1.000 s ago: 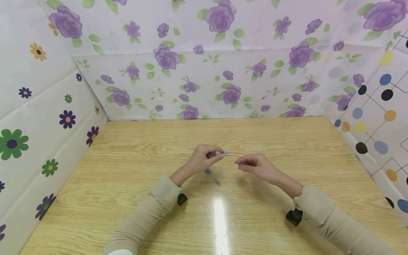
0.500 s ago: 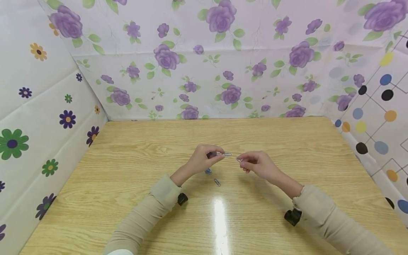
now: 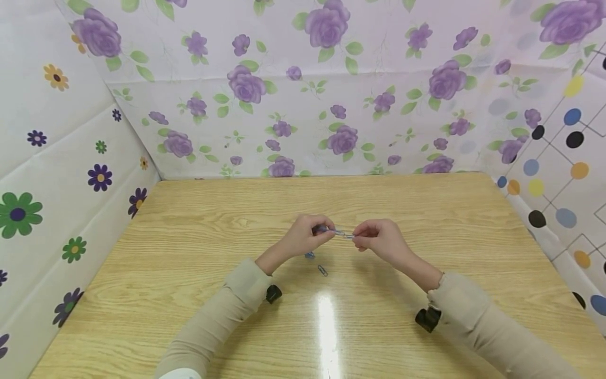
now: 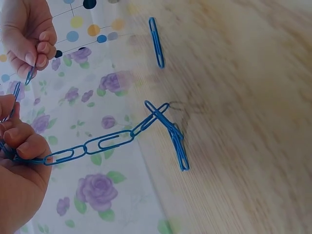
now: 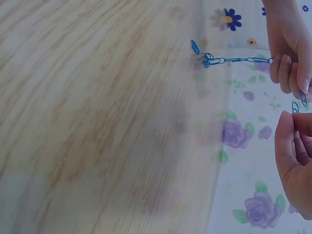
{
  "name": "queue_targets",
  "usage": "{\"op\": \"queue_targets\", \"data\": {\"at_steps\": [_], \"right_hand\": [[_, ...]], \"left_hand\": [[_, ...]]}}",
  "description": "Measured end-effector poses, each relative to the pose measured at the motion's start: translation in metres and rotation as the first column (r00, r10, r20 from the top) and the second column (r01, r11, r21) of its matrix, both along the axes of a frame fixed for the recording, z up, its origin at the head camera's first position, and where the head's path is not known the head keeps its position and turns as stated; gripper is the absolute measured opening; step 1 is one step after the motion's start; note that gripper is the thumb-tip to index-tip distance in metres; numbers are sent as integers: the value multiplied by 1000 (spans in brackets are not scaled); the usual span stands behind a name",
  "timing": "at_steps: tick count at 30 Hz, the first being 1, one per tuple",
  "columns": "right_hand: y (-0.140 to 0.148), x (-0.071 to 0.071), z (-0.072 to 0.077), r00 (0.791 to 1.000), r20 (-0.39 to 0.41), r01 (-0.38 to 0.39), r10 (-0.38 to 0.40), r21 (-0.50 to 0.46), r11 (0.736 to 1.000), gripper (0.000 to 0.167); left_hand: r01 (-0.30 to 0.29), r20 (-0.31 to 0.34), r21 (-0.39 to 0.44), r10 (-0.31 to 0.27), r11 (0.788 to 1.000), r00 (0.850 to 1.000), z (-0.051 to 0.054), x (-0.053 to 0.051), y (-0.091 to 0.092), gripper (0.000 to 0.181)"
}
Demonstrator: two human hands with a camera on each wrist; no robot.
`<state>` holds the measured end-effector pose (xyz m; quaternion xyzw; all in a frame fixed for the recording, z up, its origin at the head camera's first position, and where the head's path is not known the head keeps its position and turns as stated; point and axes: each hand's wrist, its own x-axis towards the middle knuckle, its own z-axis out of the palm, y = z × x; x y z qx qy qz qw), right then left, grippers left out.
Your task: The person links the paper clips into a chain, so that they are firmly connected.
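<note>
My left hand (image 3: 306, 234) pinches the end clip of a blue paper clip chain (image 4: 109, 141), one clip poking out past the fingertips. From under that hand the chain hangs down to the table, its far end bunched (image 4: 178, 146) on the wood. My right hand (image 3: 382, 241) pinches a single blue paper clip (image 5: 295, 107) between thumb and fingers. In the head view the two clips' tips meet or nearly meet; both wrist views show a small gap. The links inside my left fist are partly hidden.
A loose blue paper clip (image 3: 322, 270) lies on the wooden table (image 3: 213, 316) in front of the hands. Flower-printed cloth (image 3: 284, 105) stands behind the table, with patterned sheets at both sides.
My right hand has turned its paper clip outward and moved left, bringing it up to the clip in my left hand. The left hand has shifted slightly right.
</note>
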<state>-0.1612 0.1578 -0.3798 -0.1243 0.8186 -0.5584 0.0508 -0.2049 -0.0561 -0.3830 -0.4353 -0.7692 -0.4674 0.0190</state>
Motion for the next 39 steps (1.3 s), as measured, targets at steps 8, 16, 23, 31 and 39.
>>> {"op": "queue_targets", "data": {"at_steps": [8, 16, 23, 31, 39], "right_hand": [[-7, -5, 1, 996, 93, 17, -2, -160, 987, 17], [-8, -5, 3, 997, 66, 43, -34, -139, 989, 15], [-14, 0, 9, 995, -78, 60, -58, 14, 998, 8], [-17, 3, 9, 990, -125, 65, -58, 52, 996, 7], [-21, 5, 0, 943, -330, 84, -26, 160, 984, 5]], "left_hand": [[-21, 43, -29, 22, 999, 999, -3, -1, 1, 8], [-26, 78, -28, 28, 999, 997, 1, 1, 0, 11], [28, 27, -63, -27, 998, 999, 0, 1, 4, 12], [0, -30, -50, -2, 999, 1000, -1, 2, 7, 13], [-36, -119, -117, 22, 993, 993, 4, 4, 12, 14]]}}
